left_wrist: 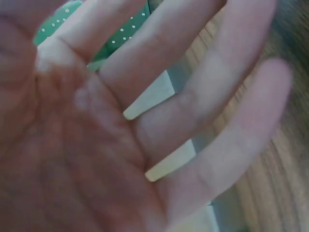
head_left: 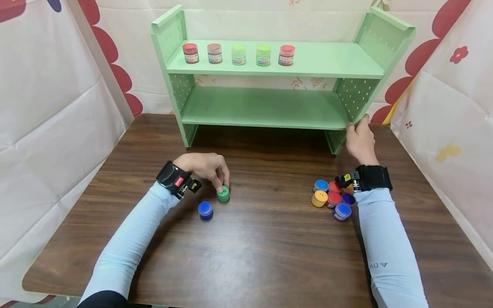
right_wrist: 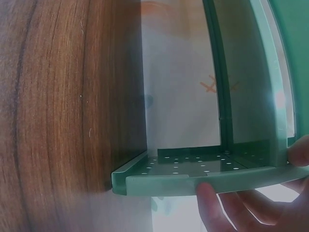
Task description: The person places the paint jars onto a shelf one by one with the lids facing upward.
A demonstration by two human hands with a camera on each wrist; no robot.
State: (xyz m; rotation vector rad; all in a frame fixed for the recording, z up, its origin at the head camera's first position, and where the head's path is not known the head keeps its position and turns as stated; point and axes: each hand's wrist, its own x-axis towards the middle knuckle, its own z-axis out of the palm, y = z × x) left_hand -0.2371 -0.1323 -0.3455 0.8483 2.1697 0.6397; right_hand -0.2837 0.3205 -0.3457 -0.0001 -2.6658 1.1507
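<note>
My left hand (head_left: 206, 167) reaches down over the table and pinches a small green-lidded jar (head_left: 223, 195) between thumb and fingertips. In the left wrist view the palm and long fingers (left_wrist: 193, 106) fill the picture, and the jar is hidden. A blue-lidded jar (head_left: 206, 210) stands just in front of that hand. My right hand (head_left: 361, 141) grips the right side panel of a light green two-tier shelf (head_left: 265, 107). Seen from the right wrist, its fingers (right_wrist: 208, 200) curl around the panel's edge (right_wrist: 164, 186).
Red- and lime-lidded jars, such as a red one (head_left: 286, 55), stand in a row on the upper tier. Several jars with blue, red and yellow lids (head_left: 319, 198) cluster beside the right forearm. Patterned white cloth (head_left: 61, 85) surrounds the brown wooden table (head_left: 250, 256).
</note>
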